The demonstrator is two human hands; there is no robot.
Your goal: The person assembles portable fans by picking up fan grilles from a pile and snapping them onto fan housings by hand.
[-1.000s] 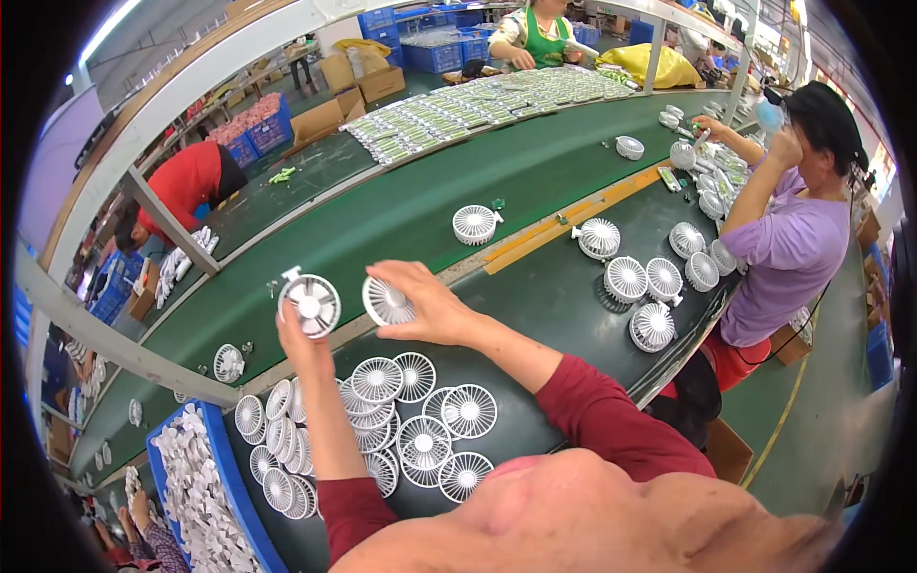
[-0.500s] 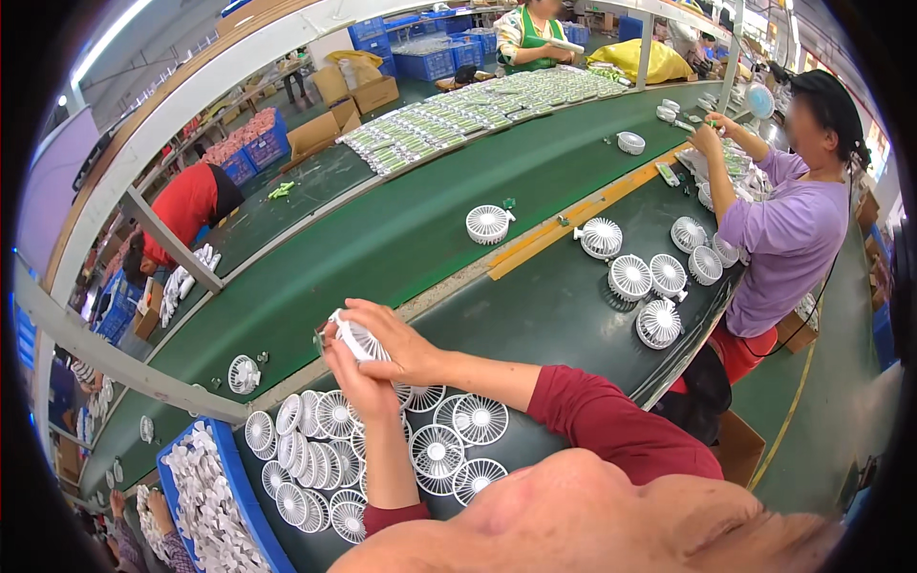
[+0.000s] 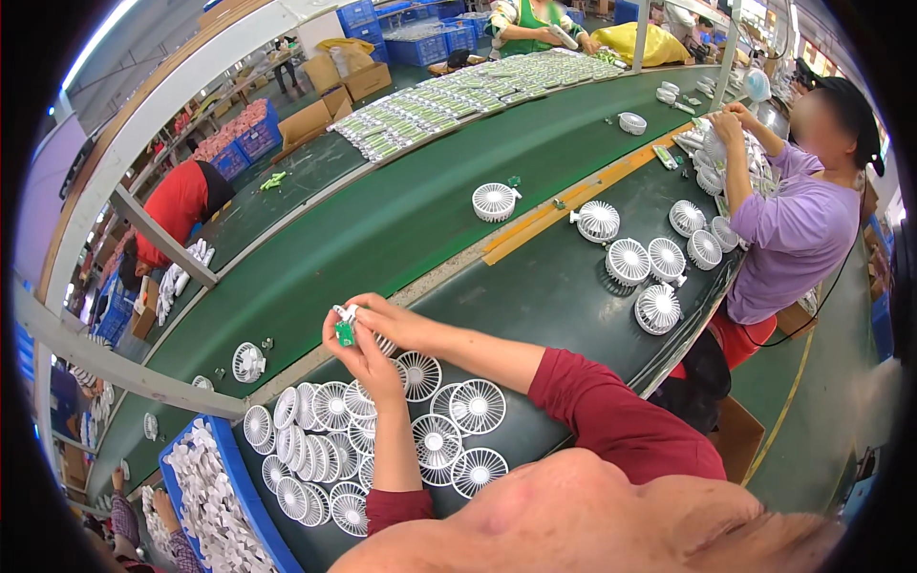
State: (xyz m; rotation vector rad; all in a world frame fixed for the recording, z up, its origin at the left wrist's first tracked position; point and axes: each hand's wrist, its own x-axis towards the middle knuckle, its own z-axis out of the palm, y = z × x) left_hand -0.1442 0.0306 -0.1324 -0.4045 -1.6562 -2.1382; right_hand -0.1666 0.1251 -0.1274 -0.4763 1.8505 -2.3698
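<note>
My left hand [image 3: 370, 365] and my right hand [image 3: 394, 322] are together over the bench's far edge, closed around a white fan head [image 3: 384, 345]. Fingers hide most of the fan head. At its near-left end a small green circuit board [image 3: 345, 333] shows beside a white stem. The left fingers and thumb are around this end; the right fingertips pinch it from the far side. Below my wrists lie several round white fan grilles [image 3: 437, 442], some overlapping in stacks.
A blue bin [image 3: 222, 492] of small white parts stands left of the grilles. Beyond the bench runs a green conveyor [image 3: 420, 244] carrying fan heads [image 3: 494, 201]. More fan heads [image 3: 628, 261] sit to the right, near a seated co-worker in purple [image 3: 798, 224]. A white frame post [image 3: 124, 368] crosses the left.
The fan head has turned in my hands, so the green circuit board now faces me. My right hand has shifted from covering the fan to gripping near its stem.
</note>
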